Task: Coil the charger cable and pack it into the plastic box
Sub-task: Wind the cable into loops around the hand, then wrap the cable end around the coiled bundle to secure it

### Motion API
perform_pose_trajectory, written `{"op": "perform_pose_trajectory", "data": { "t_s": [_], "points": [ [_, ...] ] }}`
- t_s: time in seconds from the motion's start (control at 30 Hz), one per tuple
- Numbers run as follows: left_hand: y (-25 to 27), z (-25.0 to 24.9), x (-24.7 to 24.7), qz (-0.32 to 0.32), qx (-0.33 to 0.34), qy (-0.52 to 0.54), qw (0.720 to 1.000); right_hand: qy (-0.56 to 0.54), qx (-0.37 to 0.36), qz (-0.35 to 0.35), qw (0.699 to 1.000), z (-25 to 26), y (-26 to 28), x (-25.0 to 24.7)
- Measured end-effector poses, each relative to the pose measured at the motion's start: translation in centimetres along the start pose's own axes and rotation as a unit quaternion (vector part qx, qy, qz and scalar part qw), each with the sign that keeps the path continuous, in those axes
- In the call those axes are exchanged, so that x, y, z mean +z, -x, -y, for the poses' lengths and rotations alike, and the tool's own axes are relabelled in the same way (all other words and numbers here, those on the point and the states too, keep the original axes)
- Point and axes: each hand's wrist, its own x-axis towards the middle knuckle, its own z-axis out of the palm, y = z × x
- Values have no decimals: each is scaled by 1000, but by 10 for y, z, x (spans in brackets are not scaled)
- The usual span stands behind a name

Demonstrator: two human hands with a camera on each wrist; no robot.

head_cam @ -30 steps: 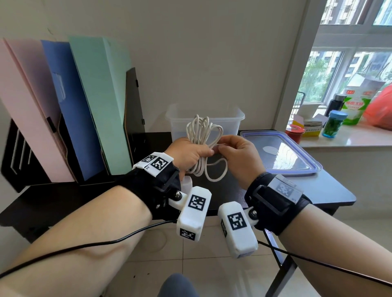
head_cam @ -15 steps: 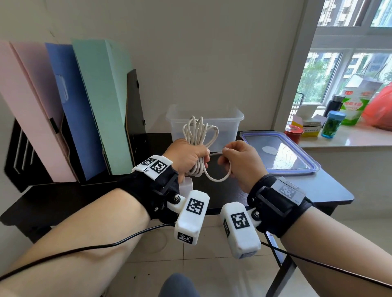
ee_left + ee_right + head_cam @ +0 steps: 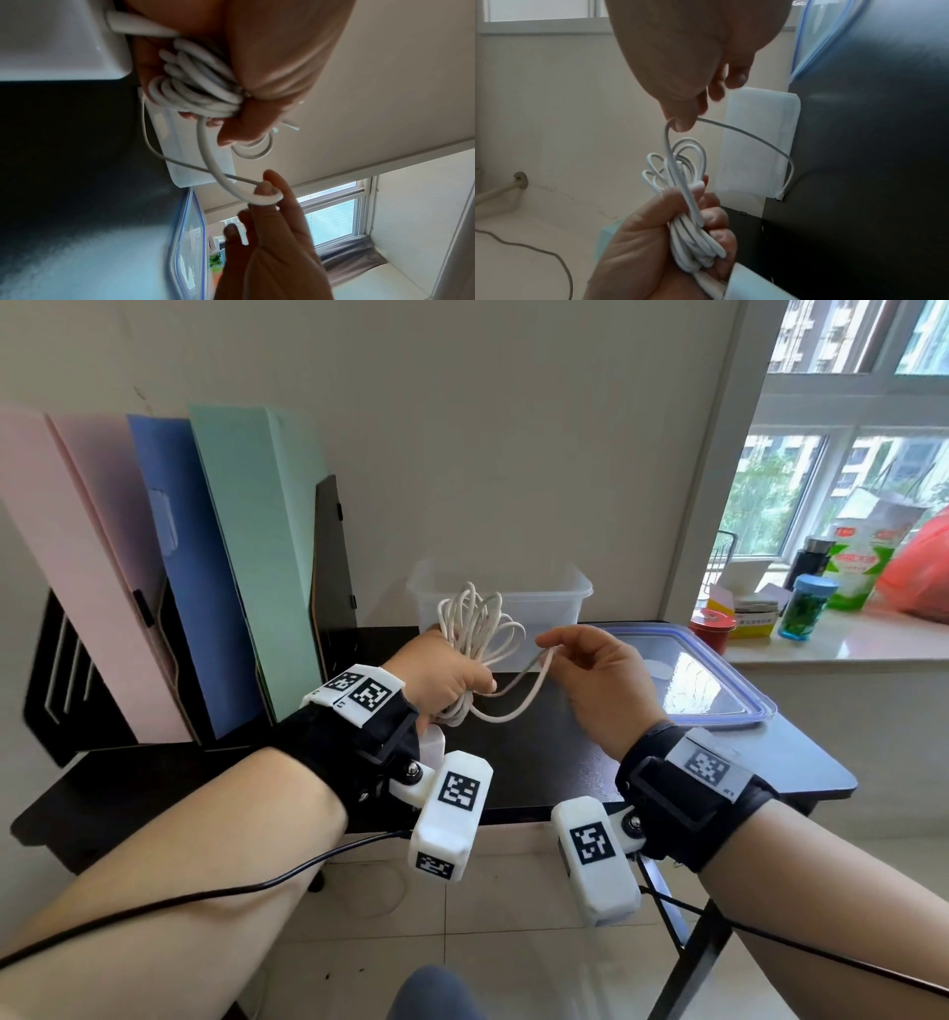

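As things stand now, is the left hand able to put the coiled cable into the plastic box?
Probably yes. The plastic box stands open just behind the left hand, its lid lying aside. The right hand holds the cable's last loop.

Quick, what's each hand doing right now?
Left hand: fist gripped round the coiled charger cable.
Right hand: fingertip and thumb pinching the cable's last loose loop; the other fingers relaxed.

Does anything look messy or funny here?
A little. The white cable bundle in the left hand has uneven loops, and one loose strand hangs over a finger of the right hand. Nothing looks broken or spilled.
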Motion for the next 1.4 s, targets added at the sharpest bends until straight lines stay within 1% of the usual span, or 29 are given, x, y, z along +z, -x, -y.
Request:
{"op": "perform_pose_trajectory", "data": {
  "t_s": [0.07,0.13,0.23,0.27,0.37,0.47,0.53,0.6,0.7,0.77,0.83,0.93,1.07,1.17,1.23,1.33,1.4],
  "points": [
    [0,0,-3,9,1,-30,1000,80,-47,-12,996,1,-6,-4],
    [-1,-1,-7,9,-3,-61,998,145,-71,-2,987,7,-11,-7],
    [-2,-4,-12,25,7,-129,991,133,-44,63,988,19,-17,-11],
    [-3,-4,-13,32,7,-137,990,129,-38,83,987,23,-18,-12],
    [-5,-2,-14,17,2,-114,993,148,-38,110,982,32,-21,-15],
    [-6,-1,-10,-4,-17,-81,997,195,-50,124,972,34,-25,-12],
    [-6,0,-8,10,-13,-44,999,242,-72,133,959,33,-26,-7],
    [-8,3,-6,27,-6,-29,999,267,-87,134,950,32,-27,-3],
    [-9,7,-5,49,-18,3,999,288,-86,144,943,31,-27,2],
    [-9,6,-7,61,-31,-34,997,290,-87,163,939,30,-27,4],
    [-6,2,-11,63,-34,-110,991,310,-103,172,929,29,-26,4],
    [-2,-2,-16,70,-26,-178,981,343,-112,161,919,30,-32,-8],
    [0,-2,-19,41,-50,-190,980,320,-92,140,932,37,-40,-28],
    [0,-6,-15,41,-57,-210,975,314,-119,110,935,46,-44,-29],
    [1,-8,-12,40,-46,-215,975,303,-142,83,939,52,-45,-28],
    [3,-11,-9,46,-37,-227,972,278,-151,64,946,56,-46,-28],
    [4,-14,-10,59,-39,-251,966,272,-159,56,948,55,-45,-28]
  ]
}}
